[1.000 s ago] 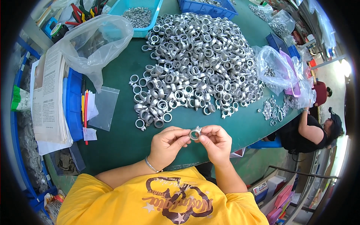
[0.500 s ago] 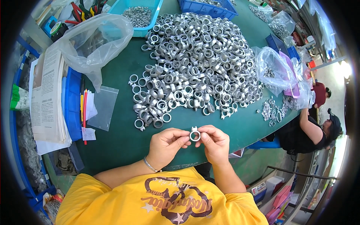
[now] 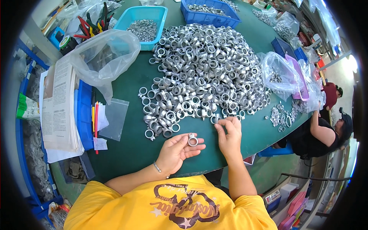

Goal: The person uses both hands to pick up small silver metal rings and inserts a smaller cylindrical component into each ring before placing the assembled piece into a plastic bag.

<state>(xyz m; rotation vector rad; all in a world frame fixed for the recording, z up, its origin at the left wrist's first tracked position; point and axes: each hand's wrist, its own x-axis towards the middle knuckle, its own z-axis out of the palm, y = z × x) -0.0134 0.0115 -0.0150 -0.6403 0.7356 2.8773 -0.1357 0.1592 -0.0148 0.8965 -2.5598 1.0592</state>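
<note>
A large heap of grey metal rings [image 3: 207, 69], many with a small lug on the rim, covers the middle of the green table [image 3: 126, 149]. My left hand [image 3: 176, 153] is turned palm up below the heap's near edge. Its thumb presses one metal ring [image 3: 193, 141] against the fingers, lug pointing away from me. At the heap's near edge is my right hand [image 3: 230, 140], its thumb and fingertips pinched on another ring [image 3: 215, 118]. The fingers partly cover that ring.
A turquoise basket [image 3: 163, 32] and a blue crate [image 3: 234, 21] of small metal parts stand behind the heap. Plastic bags [image 3: 103, 57] and papers [image 3: 57, 103] lie left. Small parts [image 3: 281, 115] are scattered right, near a seated person [image 3: 326, 134].
My right hand has let go of the ring held between both hands and moved out to the heap's edge. The ring stays in my left hand, now palm up. The view has shifted slightly.
</note>
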